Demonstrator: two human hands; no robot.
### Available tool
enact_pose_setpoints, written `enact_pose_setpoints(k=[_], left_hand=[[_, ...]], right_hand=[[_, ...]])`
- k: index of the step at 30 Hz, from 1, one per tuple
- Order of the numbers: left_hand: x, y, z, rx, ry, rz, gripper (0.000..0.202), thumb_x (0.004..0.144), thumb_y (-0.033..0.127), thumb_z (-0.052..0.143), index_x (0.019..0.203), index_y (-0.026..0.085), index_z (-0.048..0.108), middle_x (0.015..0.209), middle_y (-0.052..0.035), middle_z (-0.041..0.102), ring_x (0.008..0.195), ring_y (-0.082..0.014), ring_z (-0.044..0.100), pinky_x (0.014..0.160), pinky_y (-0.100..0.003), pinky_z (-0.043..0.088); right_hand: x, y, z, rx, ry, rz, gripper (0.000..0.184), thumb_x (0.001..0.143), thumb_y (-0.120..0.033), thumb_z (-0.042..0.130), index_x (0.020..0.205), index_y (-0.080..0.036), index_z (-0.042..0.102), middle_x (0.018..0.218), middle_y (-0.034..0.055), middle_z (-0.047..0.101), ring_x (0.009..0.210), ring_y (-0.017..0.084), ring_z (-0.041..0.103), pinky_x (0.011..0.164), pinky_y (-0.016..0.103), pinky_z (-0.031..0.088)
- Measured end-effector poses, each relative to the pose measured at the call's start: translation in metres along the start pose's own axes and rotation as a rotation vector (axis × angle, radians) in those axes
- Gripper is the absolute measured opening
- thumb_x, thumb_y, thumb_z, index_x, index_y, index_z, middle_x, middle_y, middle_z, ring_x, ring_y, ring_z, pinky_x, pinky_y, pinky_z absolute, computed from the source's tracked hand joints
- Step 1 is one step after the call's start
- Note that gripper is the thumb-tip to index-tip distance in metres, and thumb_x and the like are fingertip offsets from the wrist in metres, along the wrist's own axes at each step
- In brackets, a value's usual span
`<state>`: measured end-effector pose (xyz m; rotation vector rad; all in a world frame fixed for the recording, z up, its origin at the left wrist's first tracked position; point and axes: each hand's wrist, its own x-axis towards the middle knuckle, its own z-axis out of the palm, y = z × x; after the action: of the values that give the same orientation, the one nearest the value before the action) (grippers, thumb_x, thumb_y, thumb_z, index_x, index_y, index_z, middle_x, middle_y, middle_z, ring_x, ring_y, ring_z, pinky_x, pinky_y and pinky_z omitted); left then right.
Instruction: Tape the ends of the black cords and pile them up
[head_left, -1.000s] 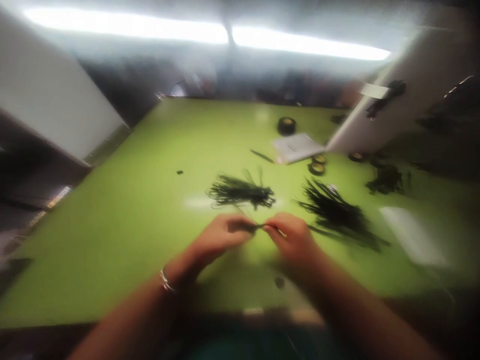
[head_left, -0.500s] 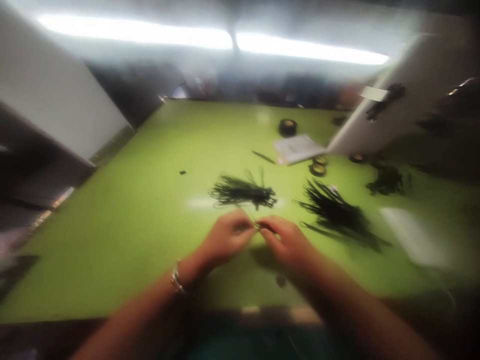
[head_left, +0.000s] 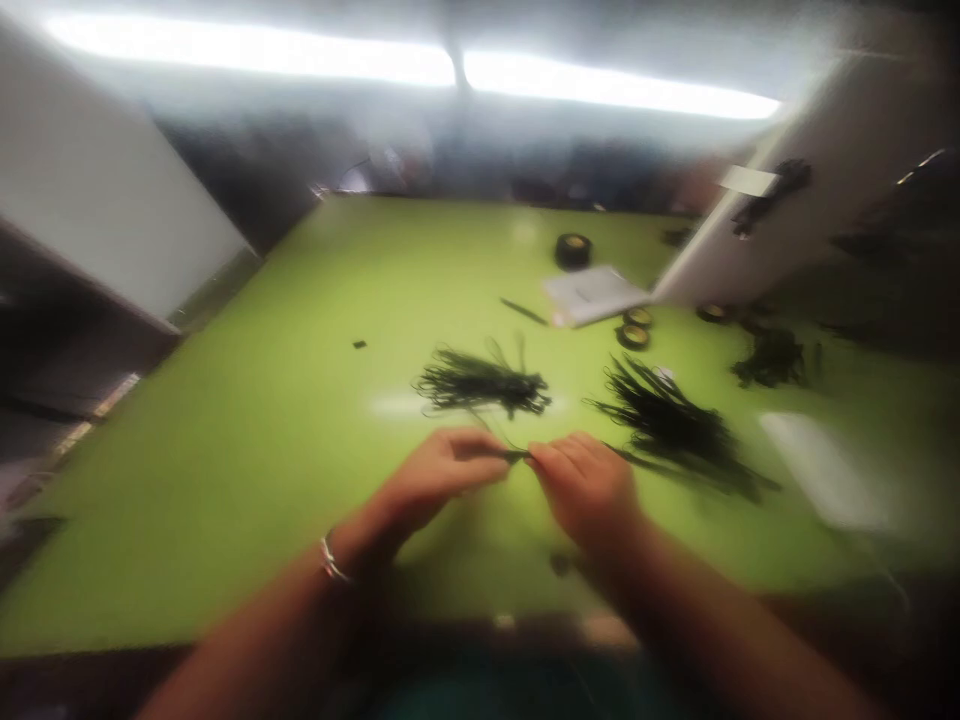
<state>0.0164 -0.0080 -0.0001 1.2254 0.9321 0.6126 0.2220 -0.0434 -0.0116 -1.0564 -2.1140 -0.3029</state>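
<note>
Above the near part of the green table (head_left: 300, 480), both hands pinch one thin black cord (head_left: 517, 455). My left hand (head_left: 450, 465) is closed on its left part, thumb and fingertips together. On the other side my right hand (head_left: 589, 485) is closed on the cord, a short gap from the left fingertips. A fine loop of it seems to rise between the hands; blur hides the detail. Just beyond them lies a bundle of looped black cords (head_left: 480, 382). A larger bundle of black cords (head_left: 675, 420) lies to the right of my right hand.
Farther back are a large black tape roll (head_left: 574, 250), a white notepad (head_left: 596, 295), a pen (head_left: 523, 311) and smaller tape rolls (head_left: 632, 336). A white panel (head_left: 757, 230) stands at right, with a dark tangle (head_left: 772, 355) and white sheet (head_left: 821, 470) nearer.
My hands have drawn slightly apart, so more of the black cord shows between them. The right hand has turned, with its knuckles more on top. The bundles lie as before.
</note>
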Motion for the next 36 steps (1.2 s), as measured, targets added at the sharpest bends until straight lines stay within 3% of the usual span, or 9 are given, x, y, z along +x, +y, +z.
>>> enact_pose_setpoints(k=[3,6,9,12,15,20,25,29,36], left_hand=[[0.002,-0.006,0.004,-0.051,0.046,-0.043,0.028,0.075,0.04,0.074,0.079,0.013,0.069,0.067,-0.0027,0.063,0.058,-0.0108,0.053,0.055,-0.023,0.039],[0.004,-0.008,0.007,0.01,0.133,0.004,0.03,0.076,0.042,0.072,0.073,0.013,0.066,0.067,-0.0021,0.062,0.059,-0.0116,0.053,0.057,-0.024,0.041],[0.003,-0.004,0.007,0.211,0.222,0.142,0.022,0.077,0.034,0.07,0.07,0.014,0.065,0.069,-0.0025,0.063,0.066,-0.0145,0.055,0.063,-0.027,0.044],[0.001,0.001,0.007,0.439,0.255,0.336,0.015,0.08,0.027,0.065,0.07,0.015,0.065,0.072,-0.0033,0.062,0.069,-0.0155,0.055,0.066,-0.028,0.045],[0.0,0.002,0.007,0.518,0.205,0.432,0.015,0.083,0.027,0.064,0.073,0.015,0.065,0.073,-0.0039,0.062,0.07,-0.0155,0.055,0.067,-0.029,0.046],[0.003,-0.002,0.004,0.332,0.084,0.271,0.019,0.079,0.026,0.068,0.096,0.016,0.069,0.092,-0.008,0.071,0.084,-0.0189,0.065,0.079,-0.032,0.052],[0.005,-0.003,-0.003,0.104,0.028,0.11,0.025,0.074,0.02,0.07,0.098,0.015,0.073,0.098,-0.0092,0.074,0.092,-0.0231,0.068,0.086,-0.037,0.052],[0.004,-0.002,-0.005,-0.013,0.023,0.105,0.035,0.072,0.018,0.072,0.107,0.018,0.072,0.101,-0.0085,0.074,0.094,-0.0227,0.067,0.088,-0.037,0.051],[0.003,-0.002,0.006,0.234,0.156,0.278,0.016,0.08,0.032,0.07,0.077,0.016,0.071,0.077,-0.0043,0.066,0.075,-0.0169,0.06,0.071,-0.03,0.048]], right_hand=[[-0.001,-0.004,0.005,-0.021,0.013,-0.048,0.016,0.086,-0.007,0.058,0.098,-0.017,0.062,0.074,0.0051,0.068,0.07,0.018,0.057,0.067,0.031,0.043],[0.0,-0.007,0.009,0.021,-0.046,0.029,0.012,0.087,-0.01,0.055,0.083,-0.018,0.061,0.066,0.0039,0.064,0.068,0.019,0.055,0.066,0.032,0.044],[0.004,-0.006,0.008,0.222,-0.166,0.221,0.004,0.087,-0.019,0.058,0.086,-0.019,0.062,0.076,0.0044,0.066,0.072,0.018,0.058,0.066,0.031,0.048],[0.009,-0.005,0.003,0.489,-0.348,0.354,0.015,0.09,-0.024,0.055,0.103,-0.021,0.063,0.09,0.0035,0.071,0.076,0.016,0.064,0.068,0.028,0.051],[0.014,-0.004,-0.001,0.613,-0.433,0.386,0.019,0.093,-0.022,0.049,0.087,-0.021,0.067,0.074,0.0004,0.069,0.067,0.015,0.063,0.062,0.027,0.05],[0.014,-0.001,-0.003,0.643,-0.343,0.455,0.02,0.092,-0.022,0.052,0.08,-0.021,0.067,0.066,-0.0013,0.067,0.06,0.013,0.061,0.057,0.025,0.049],[0.005,-0.001,-0.001,0.241,-0.134,0.249,0.013,0.092,-0.021,0.054,0.088,-0.02,0.066,0.076,0.0036,0.068,0.07,0.016,0.061,0.067,0.028,0.048],[0.0,-0.001,0.001,0.05,-0.041,0.139,0.009,0.091,-0.018,0.055,0.091,-0.02,0.064,0.076,0.0049,0.067,0.071,0.017,0.058,0.066,0.028,0.046],[0.0,-0.003,0.006,0.099,-0.065,0.148,0.008,0.09,-0.016,0.055,0.087,-0.02,0.062,0.075,0.0041,0.066,0.071,0.018,0.058,0.067,0.029,0.046]])
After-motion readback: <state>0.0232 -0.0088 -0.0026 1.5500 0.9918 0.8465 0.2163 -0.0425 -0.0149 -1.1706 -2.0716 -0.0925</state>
